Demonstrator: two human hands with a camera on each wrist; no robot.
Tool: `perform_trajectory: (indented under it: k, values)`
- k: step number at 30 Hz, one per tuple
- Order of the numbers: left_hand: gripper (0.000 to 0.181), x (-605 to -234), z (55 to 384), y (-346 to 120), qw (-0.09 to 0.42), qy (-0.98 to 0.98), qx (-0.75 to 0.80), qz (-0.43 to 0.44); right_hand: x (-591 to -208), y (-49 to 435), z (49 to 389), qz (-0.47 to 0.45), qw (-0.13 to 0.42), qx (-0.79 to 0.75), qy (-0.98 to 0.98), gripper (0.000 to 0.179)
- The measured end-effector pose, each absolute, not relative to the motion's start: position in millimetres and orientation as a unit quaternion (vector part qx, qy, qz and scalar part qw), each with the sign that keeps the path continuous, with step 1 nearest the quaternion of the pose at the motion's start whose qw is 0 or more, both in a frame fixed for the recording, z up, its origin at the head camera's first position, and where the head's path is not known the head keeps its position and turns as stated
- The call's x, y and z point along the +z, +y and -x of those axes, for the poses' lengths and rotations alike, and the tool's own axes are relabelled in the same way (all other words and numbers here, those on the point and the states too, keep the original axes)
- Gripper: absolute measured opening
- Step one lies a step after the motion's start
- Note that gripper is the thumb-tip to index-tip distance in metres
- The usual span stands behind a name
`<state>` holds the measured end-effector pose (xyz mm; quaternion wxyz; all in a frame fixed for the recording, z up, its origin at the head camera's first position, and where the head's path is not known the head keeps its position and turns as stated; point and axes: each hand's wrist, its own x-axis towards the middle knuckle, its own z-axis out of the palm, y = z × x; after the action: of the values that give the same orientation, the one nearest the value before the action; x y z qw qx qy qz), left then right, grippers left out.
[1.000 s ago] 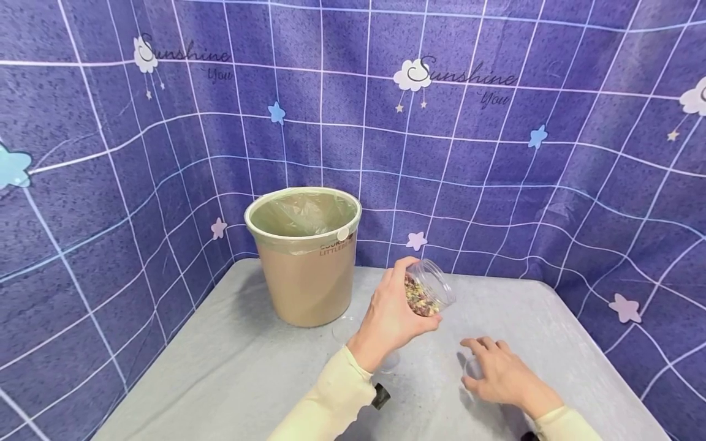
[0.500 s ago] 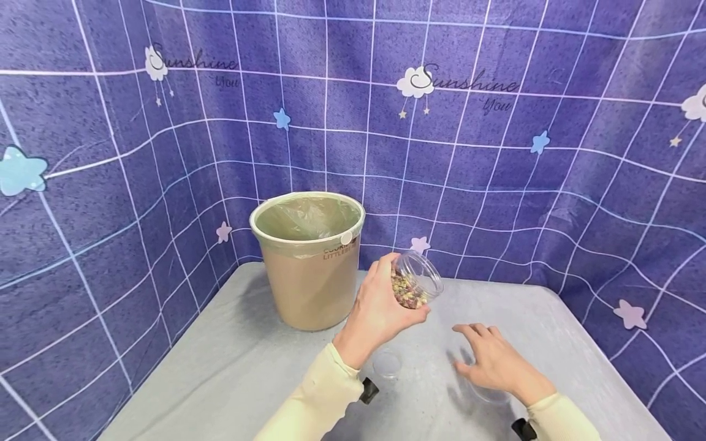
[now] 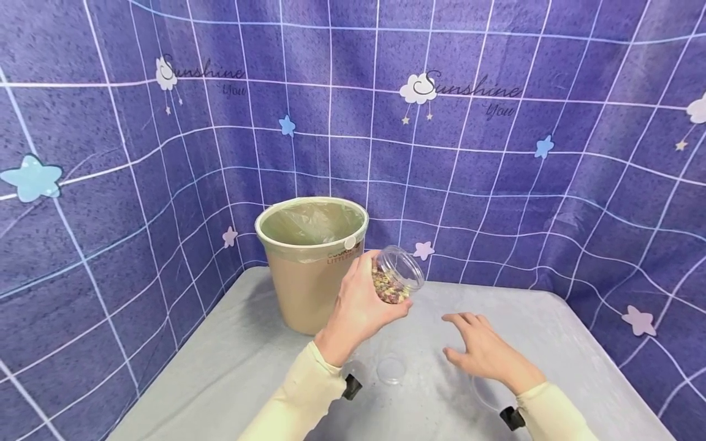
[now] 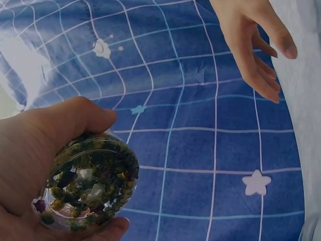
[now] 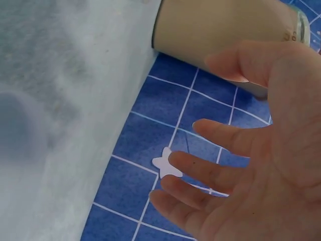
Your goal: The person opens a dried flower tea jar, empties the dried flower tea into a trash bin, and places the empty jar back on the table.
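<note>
My left hand [image 3: 364, 306] grips a clear plastic jar [image 3: 394, 278] half full of dried flowers and seeds, tilted with its open mouth up and to the right, just beside the rim of the tan bin [image 3: 311, 263]. In the left wrist view the jar's base [image 4: 88, 188] shows between my thumb and fingers. My right hand [image 3: 480, 352] hovers open over the grey table [image 3: 220, 367], fingers spread and holding nothing; the right wrist view shows the same spread fingers [image 5: 220, 175]. A clear round lid [image 3: 391, 369] lies on the table between my hands.
The bin is lined with a pale green bag [image 3: 309, 222] and stands at the table's back left. A purple grid-patterned cloth [image 3: 496, 153] walls the table on three sides. A second clear lid [image 3: 488, 392] lies under my right wrist.
My left hand has lifted the jar up and to the left, closer to the bin's rim. My right hand has risen slightly off the table and stayed open.
</note>
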<state>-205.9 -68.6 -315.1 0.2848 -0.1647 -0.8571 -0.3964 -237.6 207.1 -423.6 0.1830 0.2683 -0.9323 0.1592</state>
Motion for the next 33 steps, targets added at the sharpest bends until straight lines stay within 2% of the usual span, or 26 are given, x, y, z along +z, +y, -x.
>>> perform_trajectory:
  k: [8,15,33]
  values:
    - [0.094,-311.4,208.7,-93.6,0.307,-0.860,-0.379,0.149,-411.7,190.5,247.9,-0.274,0.181,0.182,-0.927,0.058]
    - [0.097,-312.2,209.6,-111.2,0.305,-0.871,-0.368,0.115,-405.9,176.4,257.7,-0.277,0.206,0.213,-0.914,0.061]
    - [0.096,-314.8,211.9,-114.8,0.314,-0.871,-0.356,0.124,-374.3,145.4,269.6,-0.274,0.223,0.251,-0.901,0.063]
